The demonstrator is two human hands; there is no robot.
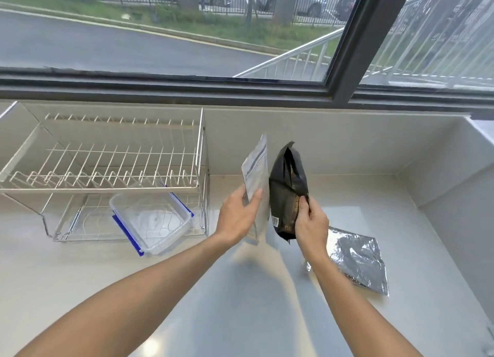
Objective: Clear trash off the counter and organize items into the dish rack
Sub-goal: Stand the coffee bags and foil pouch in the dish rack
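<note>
My left hand point(238, 217) grips a flat silver zip pouch point(258, 175), held upright above the counter. Just to its right, my right hand point(311, 223) pinches the lower edge of a crumpled black snack bag point(287, 185), also held upright; the two packets nearly touch. A third packet, a shiny silver foil bag point(361, 260), lies flat on the counter to the right of my right wrist. The two-tier wire dish rack point(107, 169) stands at the left, with a clear plastic container with blue clips point(152, 217) sitting tilted on its lower tier and sticking out at the front.
The pale counter point(240, 303) runs from the rack to a raised ledge on the right point(441, 191). A tiled wall and a dark window frame point(240, 89) close off the back.
</note>
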